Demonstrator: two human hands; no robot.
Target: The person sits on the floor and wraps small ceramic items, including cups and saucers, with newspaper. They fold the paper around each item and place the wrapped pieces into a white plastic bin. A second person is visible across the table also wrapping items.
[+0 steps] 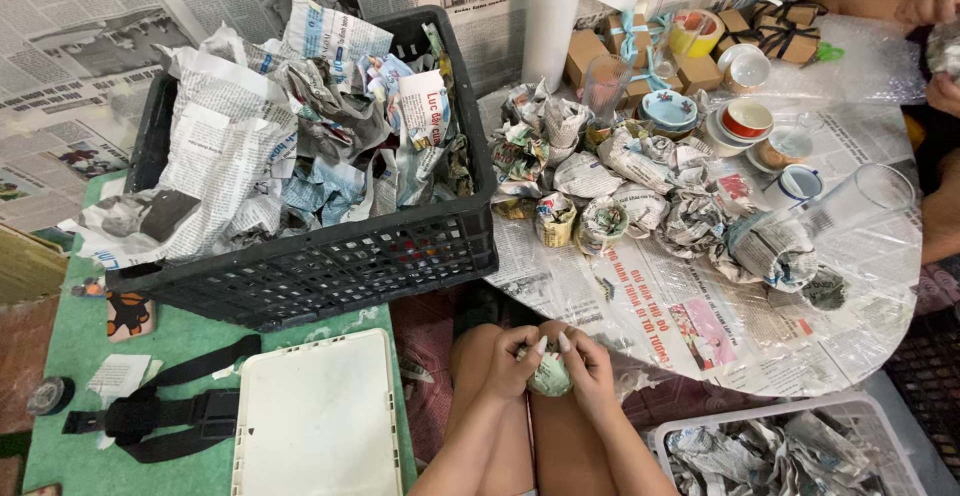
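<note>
- The left hand [512,359] is curling tightly around a small bundle [549,374] wrapped in newspaper, fingers folded in and the thumb lying over the top.
- The right hand [588,368] is closing on the same bundle from the other side, its fingers [566,341] bent and pressing into the paper.
- Both hands are meeting at the bundle, with the fingertips of one nearly touching those of the other; neither is spreading open.
- The bundle is sitting low in the view, over the person's knees and just below the edge of the table [700,356].
- The table is lying under sheets of newspaper and carrying a heap of wrapped bundles [640,201], with a tall glass [850,206] lying on its side to the right.
- Small bowls [745,121] and cups are standing behind the heap, near little cardboard boxes [640,56] tied with ribbon and a paper roll [552,16].
- A black crate [330,256] full of crumpled newspaper is standing to the left of the table.
- A white lid [318,416] is lying below the crate, beside a black strap [170,411].
- A white basket [780,446] holding more wrapped pieces is sitting at the lower right.
- Another person's hand [935,1] is showing at the top right corner.
</note>
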